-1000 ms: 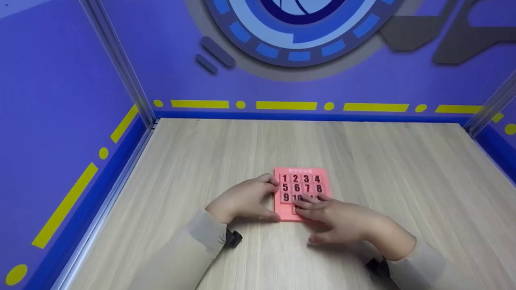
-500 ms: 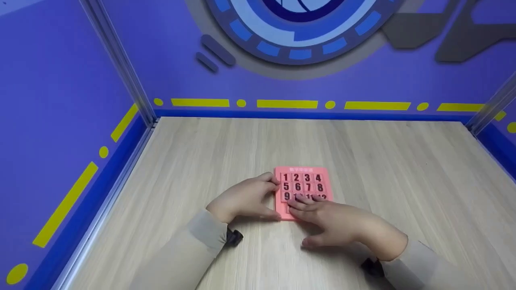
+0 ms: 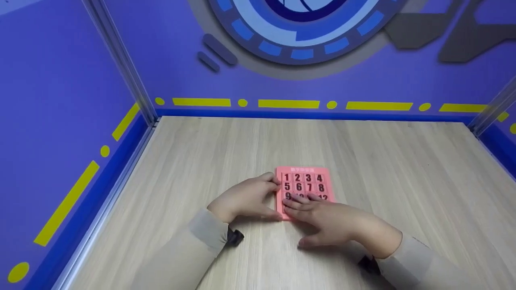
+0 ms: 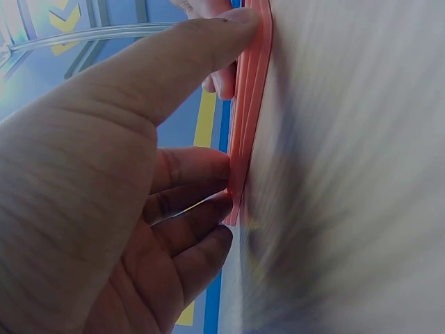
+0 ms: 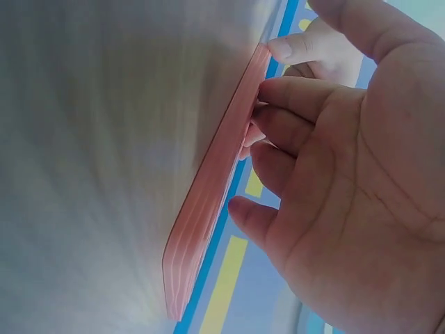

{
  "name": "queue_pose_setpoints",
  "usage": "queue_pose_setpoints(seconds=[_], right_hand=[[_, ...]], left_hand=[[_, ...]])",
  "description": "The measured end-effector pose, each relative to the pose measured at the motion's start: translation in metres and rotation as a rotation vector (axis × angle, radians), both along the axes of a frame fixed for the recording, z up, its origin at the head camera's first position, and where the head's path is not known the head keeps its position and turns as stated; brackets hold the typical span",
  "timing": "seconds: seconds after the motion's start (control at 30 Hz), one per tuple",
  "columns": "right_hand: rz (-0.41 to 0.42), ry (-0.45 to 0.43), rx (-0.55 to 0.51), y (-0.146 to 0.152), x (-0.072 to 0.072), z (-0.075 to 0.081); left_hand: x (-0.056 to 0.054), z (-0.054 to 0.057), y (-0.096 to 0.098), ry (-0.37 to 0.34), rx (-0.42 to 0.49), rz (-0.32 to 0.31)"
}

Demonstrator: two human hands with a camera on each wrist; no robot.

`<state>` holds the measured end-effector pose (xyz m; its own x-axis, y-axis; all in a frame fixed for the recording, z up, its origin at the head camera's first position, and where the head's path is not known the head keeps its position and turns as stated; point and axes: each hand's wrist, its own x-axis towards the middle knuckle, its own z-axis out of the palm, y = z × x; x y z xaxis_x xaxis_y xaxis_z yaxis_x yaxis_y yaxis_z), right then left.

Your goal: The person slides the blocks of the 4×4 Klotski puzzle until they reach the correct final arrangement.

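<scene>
A pink number sliding puzzle (image 3: 306, 170) lies flat on the table, with black-numbered tiles in rows. The rows 1 to 4 and 5 to 8 show; below them 9 and 12 are readable, and the rest is covered by fingers. My left hand (image 3: 246, 197) holds the puzzle's left side, thumb at the near corner and bent fingers farther up; the left wrist view shows this thumb (image 4: 201, 45) against the pink edge. My right hand (image 3: 334, 221) lies over the lower tiles, its extended fingertips touching them. In the right wrist view its fingers (image 5: 285, 136) reach over the puzzle's edge.
A light wood-grain table (image 3: 225, 141) carries the puzzle near its middle. Blue-purple panels (image 3: 60, 100) with yellow marks rise at the back and both sides. Both sleeves (image 3: 185, 249) are beige, with a black piece (image 3: 235, 237) at the left wrist.
My right hand has slid left across the lower tiles, its fingertips ending near the puzzle's lower left. The 12 has come into view. My left hand has stayed at the left edge.
</scene>
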<state>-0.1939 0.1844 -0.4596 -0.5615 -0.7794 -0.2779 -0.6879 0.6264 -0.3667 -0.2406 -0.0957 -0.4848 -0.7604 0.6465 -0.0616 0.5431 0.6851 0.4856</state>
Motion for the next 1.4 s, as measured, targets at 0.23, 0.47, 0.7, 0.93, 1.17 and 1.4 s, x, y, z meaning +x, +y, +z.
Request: queue_pose_setpoints(seconds=[0.23, 0.47, 0.7, 0.93, 1.17, 1.4], right_hand=[[-0.053, -0.01, -0.003, 0.022, 0.002, 0.002], [-0.084, 0.006, -0.04, 0.051, 0.009, 0.002], [-0.086, 0.013, -0.056, 0.054, 0.011, 0.001], [-0.084, -0.003, -0.036, 0.046, 0.01, -0.001], [-0.084, -0.009, -0.028, 0.038, 0.01, 0.0], [-0.089, -0.026, -0.03, 0.034, 0.01, -0.001]], left_hand=[[0.001, 0.0, 0.001, -0.009, 0.012, 0.014], [0.001, 0.001, -0.001, -0.034, 0.018, 0.028], [0.0, 0.001, -0.004, -0.047, 0.022, 0.045], [0.002, 0.001, -0.003, -0.034, 0.015, 0.034], [0.001, 0.001, 0.0, -0.023, 0.012, 0.021], [0.002, 0.002, 0.001, -0.018, 0.007, 0.019]])
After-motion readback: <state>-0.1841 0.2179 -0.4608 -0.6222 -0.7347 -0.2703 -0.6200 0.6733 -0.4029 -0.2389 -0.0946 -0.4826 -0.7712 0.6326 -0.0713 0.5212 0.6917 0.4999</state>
